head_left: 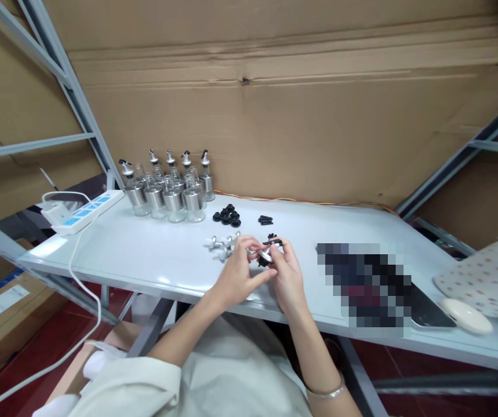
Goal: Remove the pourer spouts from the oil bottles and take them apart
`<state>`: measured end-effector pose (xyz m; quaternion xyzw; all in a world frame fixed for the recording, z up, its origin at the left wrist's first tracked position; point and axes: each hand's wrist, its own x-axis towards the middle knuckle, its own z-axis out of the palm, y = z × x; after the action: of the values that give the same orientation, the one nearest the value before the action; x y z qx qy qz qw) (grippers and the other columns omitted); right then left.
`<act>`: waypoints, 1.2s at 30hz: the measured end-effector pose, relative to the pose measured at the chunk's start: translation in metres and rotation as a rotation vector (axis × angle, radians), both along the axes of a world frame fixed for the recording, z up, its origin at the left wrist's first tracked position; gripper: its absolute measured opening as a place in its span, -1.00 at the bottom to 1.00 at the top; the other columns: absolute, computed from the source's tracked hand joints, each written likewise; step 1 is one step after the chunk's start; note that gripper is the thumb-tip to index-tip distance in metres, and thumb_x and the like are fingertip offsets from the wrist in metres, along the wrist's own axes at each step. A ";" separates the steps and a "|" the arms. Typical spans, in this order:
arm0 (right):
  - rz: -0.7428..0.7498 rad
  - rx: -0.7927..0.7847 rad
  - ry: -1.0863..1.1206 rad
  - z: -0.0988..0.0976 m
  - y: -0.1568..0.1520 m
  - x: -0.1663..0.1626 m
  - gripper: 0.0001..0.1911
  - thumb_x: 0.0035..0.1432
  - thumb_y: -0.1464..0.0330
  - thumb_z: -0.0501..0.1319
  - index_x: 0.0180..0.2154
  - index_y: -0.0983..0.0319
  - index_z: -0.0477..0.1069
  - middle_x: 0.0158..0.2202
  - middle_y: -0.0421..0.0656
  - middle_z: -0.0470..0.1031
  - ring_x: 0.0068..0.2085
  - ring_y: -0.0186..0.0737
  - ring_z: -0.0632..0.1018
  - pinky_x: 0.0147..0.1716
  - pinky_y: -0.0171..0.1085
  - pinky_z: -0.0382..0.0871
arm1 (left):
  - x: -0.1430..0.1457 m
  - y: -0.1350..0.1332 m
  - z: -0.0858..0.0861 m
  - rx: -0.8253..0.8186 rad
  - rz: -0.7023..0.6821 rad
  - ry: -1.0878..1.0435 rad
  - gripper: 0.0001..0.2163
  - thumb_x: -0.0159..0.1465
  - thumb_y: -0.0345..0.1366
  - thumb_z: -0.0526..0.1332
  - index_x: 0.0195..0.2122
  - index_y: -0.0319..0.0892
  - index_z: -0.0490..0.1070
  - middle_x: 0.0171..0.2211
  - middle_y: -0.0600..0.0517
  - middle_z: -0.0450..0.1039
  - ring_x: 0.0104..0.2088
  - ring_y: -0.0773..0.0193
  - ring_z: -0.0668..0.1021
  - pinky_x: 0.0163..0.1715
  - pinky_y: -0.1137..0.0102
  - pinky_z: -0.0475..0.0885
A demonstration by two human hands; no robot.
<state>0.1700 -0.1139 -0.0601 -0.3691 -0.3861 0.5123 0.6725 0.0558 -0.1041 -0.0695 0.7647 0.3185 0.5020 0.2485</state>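
Note:
My right hand grips a bottle pour spout with a silver body and black parts, just above the table's front half. My left hand meets it from the other side, its curled fingertips on the spout and its thumb stretched toward my right hand. Several silver spout pieces lie just beyond my left hand, partly covered by it. Farther back are a cluster of round black stoppers and a small pile of thin black pieces. More small black parts show just behind the held spout.
Several glass-and-steel bottles stand at the back left, some topped with spouts. A white power strip with a cable lies at the left edge. To the right are a blurred-out dark flat object, a white oval object and a dotted item.

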 end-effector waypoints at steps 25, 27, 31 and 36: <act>-0.188 0.262 -0.336 -0.014 -0.011 -0.003 -0.67 0.10 0.28 0.22 -0.06 0.14 0.35 -0.03 -0.05 0.44 -0.10 -0.19 0.50 -0.16 -0.20 0.44 | -0.015 -0.007 -0.002 -0.147 -0.016 0.083 -0.79 0.20 -0.28 0.19 -0.24 -0.15 0.13 -0.10 -0.07 0.31 -0.30 0.33 0.42 -0.25 0.37 0.39; -0.150 0.277 -0.368 -0.014 -0.011 -0.003 -0.70 0.08 0.31 0.24 -0.09 0.15 0.40 -0.03 -0.04 0.46 -0.07 -0.16 0.49 -0.16 -0.19 0.44 | -0.014 -0.007 0.000 -0.151 -0.011 0.083 -0.77 0.17 -0.34 0.18 -0.24 -0.14 0.10 -0.13 -0.05 0.29 -0.28 0.33 0.40 -0.25 0.38 0.37; -0.115 0.292 -0.420 -0.016 -0.011 -0.004 -0.70 0.04 0.36 0.27 -0.12 0.16 0.43 -0.09 -0.07 0.51 -0.08 -0.15 0.51 -0.14 -0.16 0.43 | -0.014 -0.007 0.001 -0.167 0.006 0.090 -0.73 0.09 -0.40 0.17 -0.31 -0.12 0.02 -0.24 0.02 0.22 -0.23 0.29 0.37 -0.23 0.37 0.34; -0.171 0.334 -0.617 -0.014 -0.014 -0.003 -0.69 0.04 0.37 0.28 -0.11 0.16 0.41 -0.10 -0.08 0.52 -0.13 -0.17 0.52 -0.14 -0.15 0.42 | -0.014 -0.003 -0.001 -0.259 0.030 0.095 -0.73 0.10 -0.34 0.20 -0.29 -0.13 0.07 -0.34 0.07 0.24 -0.34 0.31 0.38 -0.33 0.41 0.32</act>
<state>0.1667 -0.1279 -0.0745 -0.4224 -0.6169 0.2486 0.6159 0.0419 -0.1075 -0.0706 0.7443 0.4033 0.4236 0.3225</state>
